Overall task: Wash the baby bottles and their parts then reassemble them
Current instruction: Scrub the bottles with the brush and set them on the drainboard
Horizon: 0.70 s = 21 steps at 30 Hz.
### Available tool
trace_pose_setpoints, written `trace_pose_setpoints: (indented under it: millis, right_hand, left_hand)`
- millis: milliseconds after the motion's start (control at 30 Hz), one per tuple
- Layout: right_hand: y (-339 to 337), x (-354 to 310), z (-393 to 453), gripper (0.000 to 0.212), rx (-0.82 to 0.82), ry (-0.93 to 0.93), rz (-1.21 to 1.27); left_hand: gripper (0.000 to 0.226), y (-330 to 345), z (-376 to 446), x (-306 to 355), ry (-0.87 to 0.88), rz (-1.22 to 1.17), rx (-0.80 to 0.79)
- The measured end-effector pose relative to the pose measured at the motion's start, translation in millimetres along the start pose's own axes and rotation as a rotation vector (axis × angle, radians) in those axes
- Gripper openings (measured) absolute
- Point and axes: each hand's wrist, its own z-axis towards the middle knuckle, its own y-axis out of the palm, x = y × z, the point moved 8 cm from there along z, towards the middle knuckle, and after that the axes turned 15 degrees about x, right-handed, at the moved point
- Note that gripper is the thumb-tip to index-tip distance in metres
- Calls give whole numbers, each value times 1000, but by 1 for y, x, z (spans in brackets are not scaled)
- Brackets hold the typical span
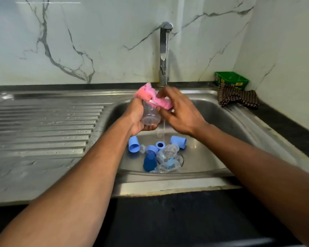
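The clear bottle (150, 114) sat at centre frame, above the sink (212, 111), base toward the camera, with your left hand (138, 116) curled round its body. Your right hand (181, 113) gripped the pink sponge (152, 97) at the bottle's far end, seemingly its mouth; whether the sponge had entered the neck could not be told. Water from the tap (165, 50) ran in a thin stream just beside the bottle, between your two hands.

Below, at lower centre of the basin, lay the unwashed parts: light blue caps (133, 144), a blue ring (160, 144), a dark blue cap (149, 162) and more clear bottles (168, 154) over the drain. In the upper right, a green box (231, 79) and a checked cloth (237, 98) stood on the counter.

Judgement: scrubbing was in its early stage. To do it well, you would turn the bottle against the sponge, work the neck threads, then bring the mouth under the stream.
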Motion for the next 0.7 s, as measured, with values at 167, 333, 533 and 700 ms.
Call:
trace_pose_setpoints:
  millis: [167,333,533,700]
  right_hand:
    - [1,0,-9,44,-60,14,56]
    - [10,-5,11,60,-45,-89,-81]
    - [18,-14,2,47,-23,-208,-71]
    - [15,-3,10,46,18,-88,-2]
  left_hand:
    - [37,-7,1,7,6,-115,98]
    - [34,-14,2,10,-6,-228,129]
    - [34,-10,9,6,29,-174,100]
    - [44,-11,15,2,80,-181,106]
